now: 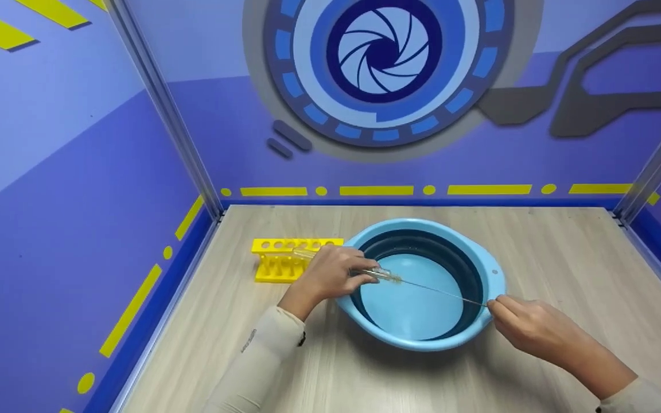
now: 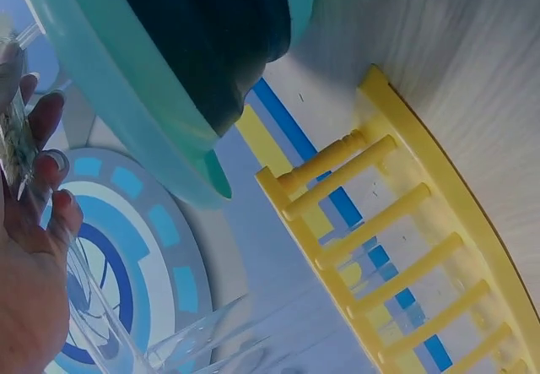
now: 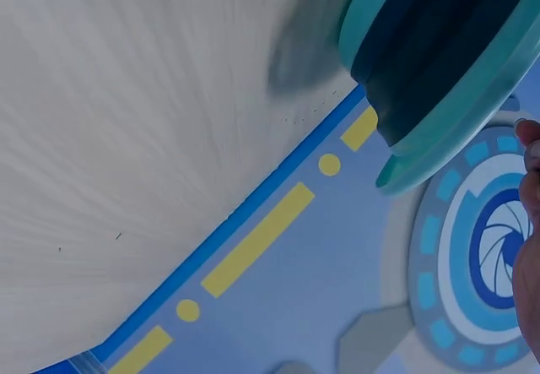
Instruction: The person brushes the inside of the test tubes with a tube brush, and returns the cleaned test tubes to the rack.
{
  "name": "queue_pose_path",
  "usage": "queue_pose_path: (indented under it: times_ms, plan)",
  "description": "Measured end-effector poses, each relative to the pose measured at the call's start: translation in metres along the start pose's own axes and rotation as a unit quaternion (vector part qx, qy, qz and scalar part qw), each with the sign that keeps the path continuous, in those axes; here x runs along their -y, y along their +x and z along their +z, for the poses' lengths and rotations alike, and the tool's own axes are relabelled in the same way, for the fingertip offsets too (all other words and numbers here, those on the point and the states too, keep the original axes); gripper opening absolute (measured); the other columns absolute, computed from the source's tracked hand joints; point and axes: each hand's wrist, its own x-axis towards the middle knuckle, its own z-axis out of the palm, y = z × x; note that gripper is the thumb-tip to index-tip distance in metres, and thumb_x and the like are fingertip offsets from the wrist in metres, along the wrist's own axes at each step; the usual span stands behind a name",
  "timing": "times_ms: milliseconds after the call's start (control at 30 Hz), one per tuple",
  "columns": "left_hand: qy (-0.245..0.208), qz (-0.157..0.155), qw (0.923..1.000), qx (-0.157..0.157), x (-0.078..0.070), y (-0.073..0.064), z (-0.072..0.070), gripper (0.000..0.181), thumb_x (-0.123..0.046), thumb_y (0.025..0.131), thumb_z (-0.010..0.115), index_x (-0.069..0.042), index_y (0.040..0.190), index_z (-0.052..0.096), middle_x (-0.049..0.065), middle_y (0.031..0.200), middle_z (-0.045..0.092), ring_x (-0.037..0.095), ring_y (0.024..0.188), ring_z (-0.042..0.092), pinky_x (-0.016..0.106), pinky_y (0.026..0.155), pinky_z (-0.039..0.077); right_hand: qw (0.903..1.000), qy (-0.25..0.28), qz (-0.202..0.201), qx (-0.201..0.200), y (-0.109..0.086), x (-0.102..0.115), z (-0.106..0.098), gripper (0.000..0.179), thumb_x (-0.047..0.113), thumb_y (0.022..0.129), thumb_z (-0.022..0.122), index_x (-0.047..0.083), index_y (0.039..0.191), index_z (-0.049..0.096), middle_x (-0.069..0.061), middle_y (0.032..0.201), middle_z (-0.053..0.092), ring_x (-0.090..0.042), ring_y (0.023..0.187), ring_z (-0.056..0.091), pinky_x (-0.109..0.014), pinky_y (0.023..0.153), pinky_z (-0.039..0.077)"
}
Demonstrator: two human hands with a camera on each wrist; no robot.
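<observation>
My left hand (image 1: 333, 272) grips a clear glass test tube (image 1: 381, 273), its mouth tilted down to the right over the basin. Brownish bristles of a test tube brush (image 1: 439, 291) show at the mouth, and its thin wire stretches across the basin. At the wire's far end, my right hand (image 1: 531, 324) pinches it by the basin's right rim. Below both hands stands a light blue collapsible basin (image 1: 411, 344) with a dark inner band. In the left wrist view, fingers (image 2: 51, 167) curl round the tube; the right wrist view catches only the edge of my right hand (image 3: 530, 247).
A yellow test tube rack (image 1: 267, 246) stands left of the basin, partly behind my left hand, with clear tubes in it. The wooden table (image 1: 204, 344) is bounded by a blue side wall (image 1: 78, 229) and a patterned back wall (image 1: 210, 126).
</observation>
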Motion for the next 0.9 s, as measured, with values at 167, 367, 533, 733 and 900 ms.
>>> queue_pose_path:
  times_ms: [167,367,533,733,900]
  plan:
    - [-0.008,-0.004,1.0,-0.002,0.001,-0.002,-0.002,0.027,-0.045,0.1,0.075,-0.031,0.122,0.082,-0.008,0.086,0.075,0.009,0.07,0.057,0.015,0.064,0.038,0.9995,0.012,0.029,0.003,-0.004,0.005,-0.003,0.046,0.029,0.116,0.033,0.01,0.1,0.072,0.009,0.076,0.055,0.005,0.061,0.044,-0.007,0.057,0.049]
    - [0.021,0.005,0.9991,-0.037,0.004,-0.001,-0.004,0.026,-0.044,0.098,0.077,-0.033,0.121,0.082,-0.01,0.092,0.078,0.01,0.073,0.06,0.02,0.066,0.046,0.9936,0.073,0.086,0.004,-0.01,0.009,-0.006,0.035,0.026,0.115,0.043,0.01,0.105,0.072,0.01,0.082,0.059,0.006,0.071,0.049,-0.004,0.064,0.048]
    - [0.053,0.031,0.9942,-0.088,0.005,-0.003,-0.003,0.025,-0.041,0.097,0.08,-0.033,0.121,0.082,-0.01,0.089,0.078,0.013,0.072,0.057,0.023,0.065,0.044,0.9554,0.23,0.182,0.034,-0.013,0.015,-0.015,0.028,-0.009,0.097,0.068,0.018,0.103,0.07,0.014,0.083,0.061,0.008,0.071,0.05,-0.009,0.059,0.045]
    - [0.055,0.042,0.9907,-0.117,0.005,-0.005,-0.001,0.025,-0.035,0.095,0.083,-0.033,0.12,0.083,-0.01,0.089,0.078,0.014,0.075,0.058,0.026,0.066,0.044,0.8241,0.444,0.32,0.147,-0.015,0.009,-0.032,0.021,0.007,0.111,0.054,0.016,0.099,0.07,-0.003,0.076,0.065,-0.011,0.055,0.049,-0.024,0.048,0.045]
    - [0.046,0.028,0.9936,-0.099,0.002,-0.008,-0.002,0.026,-0.037,0.096,0.081,-0.032,0.122,0.082,-0.008,0.086,0.077,0.013,0.071,0.058,0.02,0.061,0.039,0.7998,0.471,0.34,0.152,-0.015,0.003,-0.033,0.022,0.006,0.112,0.051,0.009,0.099,0.069,-0.01,0.076,0.065,-0.023,0.054,0.049,-0.028,0.047,0.046]
